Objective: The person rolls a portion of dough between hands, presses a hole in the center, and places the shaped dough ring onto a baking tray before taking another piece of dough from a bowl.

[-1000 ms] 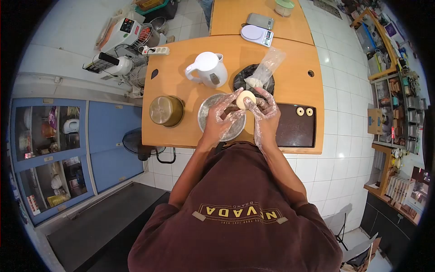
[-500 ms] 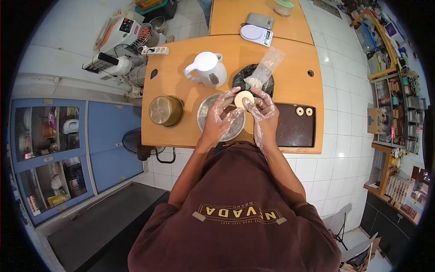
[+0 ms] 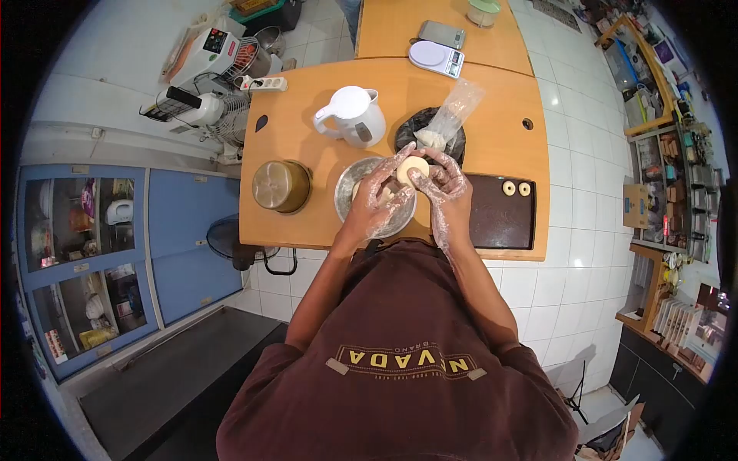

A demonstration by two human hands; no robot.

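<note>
Near the middle of the frame, the left hand [image 3: 377, 192] and the right hand [image 3: 448, 190] are holding a round, pale dough piece [image 3: 415, 170] between them. Each grip is closing on the dough's edge with the fingers, and the right thumb is lying over its near face. White flour is coating both hands. The left hand is hanging over a metal bowl [image 3: 342, 201], partly covering it. To the right, a dark tray [image 3: 492, 223] is holding two small rings [image 3: 509, 188], sitting side by side near its upper right corner. Above the hands, a clear bag [image 3: 461, 100] is lying partly over a round black thing [image 3: 415, 127], its pale contents showing. Left of that, a white jug [image 3: 361, 123] is standing on the table [image 3: 500, 131], and a pot [image 3: 281, 188] is sitting at the table's left side. A white scale [image 3: 432, 57] is resting at upper centre.
</note>
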